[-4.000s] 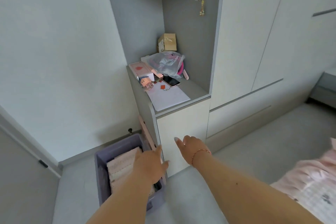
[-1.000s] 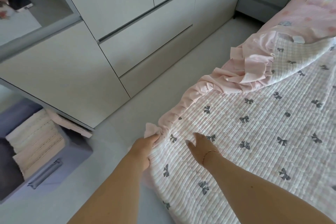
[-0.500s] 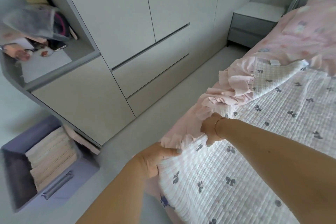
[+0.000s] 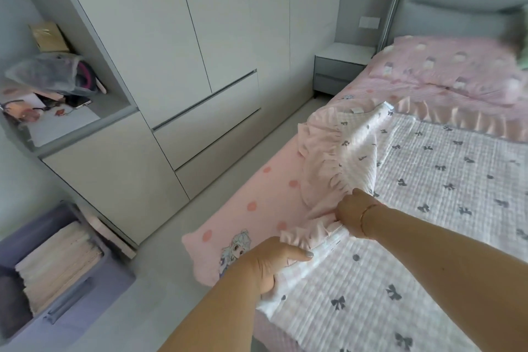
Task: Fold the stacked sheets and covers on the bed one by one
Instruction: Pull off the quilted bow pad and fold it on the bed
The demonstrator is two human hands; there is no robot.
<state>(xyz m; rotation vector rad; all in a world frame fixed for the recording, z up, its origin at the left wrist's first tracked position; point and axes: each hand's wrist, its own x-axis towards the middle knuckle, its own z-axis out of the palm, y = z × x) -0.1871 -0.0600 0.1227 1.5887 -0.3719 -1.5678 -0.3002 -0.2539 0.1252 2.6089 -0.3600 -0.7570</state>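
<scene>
Both bare forearms extended forward. Left hand (image 4: 268, 263): fingers curled, thumb laid flat on top, grip closed on a ruffled cover edge (image 4: 303, 238). Right hand (image 4: 353, 216), farther out, bracelet at wrist: fist bunched on the same edge.

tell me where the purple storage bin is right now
In the head view, the purple storage bin sits on the floor at lower left, below the white cabinet, holding folded cream linens.

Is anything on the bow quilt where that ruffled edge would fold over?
Nothing visible. Both the left hand and right hand already grip the ruffled edge of the bow quilt, and the quilted surface to the right shows only its own bow print, with nothing lying on it in view.
</scene>
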